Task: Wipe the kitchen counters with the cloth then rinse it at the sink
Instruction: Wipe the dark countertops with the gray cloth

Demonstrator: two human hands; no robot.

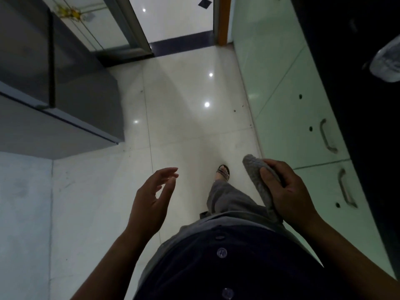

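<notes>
While the right hand [290,191] grips the cloth [253,169] (end hidden), left hand [149,204] hovers spread.

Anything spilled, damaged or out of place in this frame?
Nothing serious. The right hand grips the grey cloth, and the left hand is empty. Only a few small dark specks lie on the pale floor near the cabinets; no spill or damage shows.

Dim, wide-angle-bent view; ceiling lights glare on the glossy floor [194,94]; counter [357,83] in shadow
</notes>
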